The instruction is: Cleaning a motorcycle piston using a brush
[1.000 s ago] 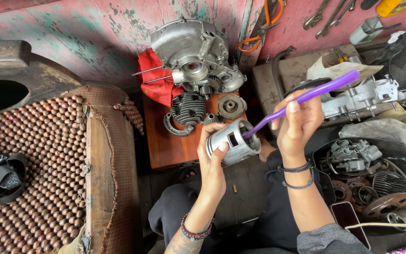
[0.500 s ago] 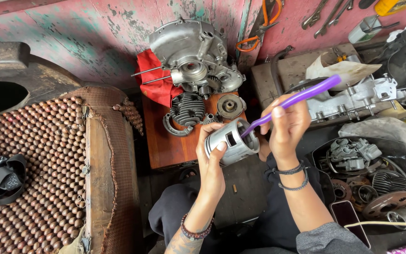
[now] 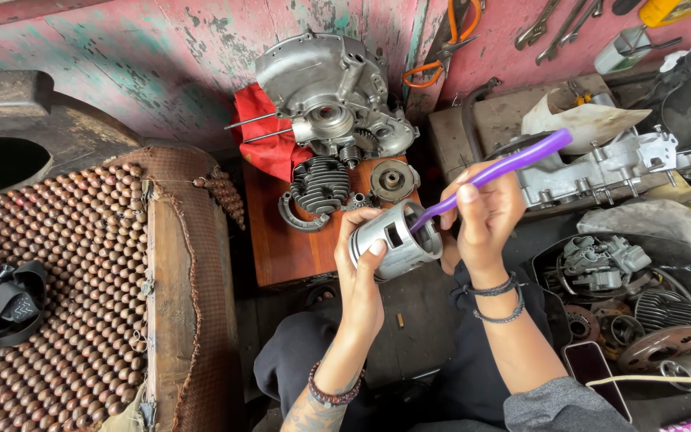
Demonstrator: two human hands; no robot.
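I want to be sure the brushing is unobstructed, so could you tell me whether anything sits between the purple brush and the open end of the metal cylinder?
Nothing visible does. The left hand grips the metal cylinder from below, its fingers clear of the open end, and the purple brush in the right hand already reaches into that opening.

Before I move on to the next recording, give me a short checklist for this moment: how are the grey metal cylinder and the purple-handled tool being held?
1. Left hand has a grip on the grey metal cylinder: ok, fingers wrap its side.
2. Right hand holds the purple-handled tool: ok.
3. Tool tip inside the cylinder's open end: ok, it enters the bore.
4. Tool head visible: cannot tell, hidden inside.
5. Cylinder lifted off the brown wooden board: ok, held above the lap.
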